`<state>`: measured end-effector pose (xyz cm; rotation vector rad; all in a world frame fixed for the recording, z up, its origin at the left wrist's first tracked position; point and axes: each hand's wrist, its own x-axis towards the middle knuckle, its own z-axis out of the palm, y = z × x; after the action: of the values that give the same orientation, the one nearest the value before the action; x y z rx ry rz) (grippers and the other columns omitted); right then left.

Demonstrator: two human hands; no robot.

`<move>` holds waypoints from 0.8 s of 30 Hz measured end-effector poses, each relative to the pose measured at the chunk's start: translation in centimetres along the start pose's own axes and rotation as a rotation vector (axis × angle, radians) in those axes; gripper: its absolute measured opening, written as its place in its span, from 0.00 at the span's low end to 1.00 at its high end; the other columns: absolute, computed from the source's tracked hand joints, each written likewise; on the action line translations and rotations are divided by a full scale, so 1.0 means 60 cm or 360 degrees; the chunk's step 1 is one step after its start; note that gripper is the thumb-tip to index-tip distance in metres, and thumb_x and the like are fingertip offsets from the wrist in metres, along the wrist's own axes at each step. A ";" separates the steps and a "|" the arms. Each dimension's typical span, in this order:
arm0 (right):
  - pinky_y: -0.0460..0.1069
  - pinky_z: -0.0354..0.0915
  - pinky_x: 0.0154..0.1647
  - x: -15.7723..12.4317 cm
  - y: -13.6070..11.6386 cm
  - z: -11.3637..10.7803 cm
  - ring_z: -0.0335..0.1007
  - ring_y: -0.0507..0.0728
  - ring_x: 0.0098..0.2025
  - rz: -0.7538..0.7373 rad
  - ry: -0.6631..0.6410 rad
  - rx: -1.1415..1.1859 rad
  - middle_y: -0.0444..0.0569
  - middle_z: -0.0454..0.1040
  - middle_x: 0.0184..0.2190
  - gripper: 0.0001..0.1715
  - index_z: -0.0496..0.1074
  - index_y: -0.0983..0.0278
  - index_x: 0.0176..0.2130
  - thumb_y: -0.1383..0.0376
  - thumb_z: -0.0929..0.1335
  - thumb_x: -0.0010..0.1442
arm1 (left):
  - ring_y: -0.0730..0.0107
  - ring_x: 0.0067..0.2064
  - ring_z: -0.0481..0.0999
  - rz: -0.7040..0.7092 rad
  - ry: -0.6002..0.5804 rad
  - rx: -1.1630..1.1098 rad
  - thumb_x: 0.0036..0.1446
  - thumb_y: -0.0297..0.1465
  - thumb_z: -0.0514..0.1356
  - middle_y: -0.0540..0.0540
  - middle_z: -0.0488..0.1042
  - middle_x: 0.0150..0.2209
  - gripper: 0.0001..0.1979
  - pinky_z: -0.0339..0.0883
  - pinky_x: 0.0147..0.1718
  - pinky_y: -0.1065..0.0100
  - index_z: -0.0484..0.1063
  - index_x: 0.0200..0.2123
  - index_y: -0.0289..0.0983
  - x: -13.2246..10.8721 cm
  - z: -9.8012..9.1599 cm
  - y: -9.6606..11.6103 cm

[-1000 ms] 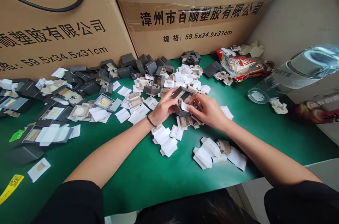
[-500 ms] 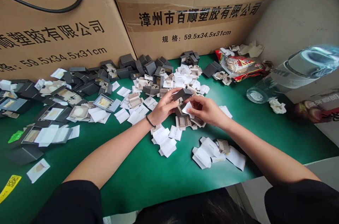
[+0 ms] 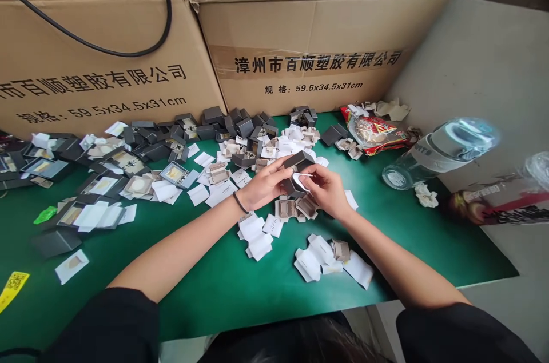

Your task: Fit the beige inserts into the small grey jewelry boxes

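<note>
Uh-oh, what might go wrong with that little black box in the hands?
The white piece pinched by the right hand might crease against the black box. The box might also slip from the left hand and land among the folded card pieces nearby.

With the hinged box (image 3: 297,162) as the clock's centre, the left hand (image 3: 263,186) is at nine, the right hand (image 3: 328,187) at three, a paper slip (image 3: 302,181) between its fingertips and the box. Other hinged boxes (image 3: 148,151) lie along the tabletop (image 3: 206,277) from nine round to twelve. Behind them stand cardboard cartons, one at ten (image 3: 98,20), one at twelve (image 3: 309,26); a cable (image 3: 168,8) hangs before the former. A snack packet (image 3: 375,130) lies at two. Near three are a drinking bottle (image 3: 437,154), crumpled tissue (image 3: 426,195) and, farther right, probably a printed bag (image 3: 501,200). Unfolded paper cartons lie at five (image 3: 317,254) and seven (image 3: 255,237).
</note>
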<state>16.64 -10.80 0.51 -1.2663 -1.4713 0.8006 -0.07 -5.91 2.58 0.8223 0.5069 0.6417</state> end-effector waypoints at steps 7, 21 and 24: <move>0.45 0.62 0.25 0.008 0.009 -0.008 0.63 0.49 0.23 0.0071 0.0256 0.0142 0.43 0.69 0.26 0.12 0.67 0.63 0.31 0.56 0.68 0.54 | 0.74 0.37 0.74 0.0263 0.0211 -0.0417 0.59 0.32 0.55 0.50 0.72 0.35 0.10 0.70 0.44 0.62 0.69 0.45 0.40 -0.001 0.019 -0.043; 0.44 0.63 0.23 -0.002 0.000 -0.008 0.65 0.49 0.21 -0.0101 -0.0117 -0.0100 0.42 0.69 0.23 0.08 0.67 0.63 0.33 0.61 0.64 0.58 | 0.68 0.42 0.74 0.0061 0.0201 -0.0216 0.59 0.33 0.55 0.48 0.70 0.43 0.18 0.71 0.45 0.47 0.61 0.53 0.48 -0.021 -0.016 -0.059; 0.44 0.62 0.23 -0.004 0.003 -0.007 0.64 0.48 0.21 -0.0143 -0.0240 -0.0165 0.43 0.70 0.25 0.07 0.66 0.63 0.36 0.62 0.62 0.60 | 0.68 0.42 0.74 0.0038 0.0220 -0.0222 0.59 0.33 0.56 0.48 0.69 0.45 0.19 0.73 0.42 0.50 0.62 0.53 0.49 -0.019 -0.020 -0.059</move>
<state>17.09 -11.05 0.39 -1.2289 -1.6977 0.7822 -0.51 -7.92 -0.77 0.6562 0.5719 0.7508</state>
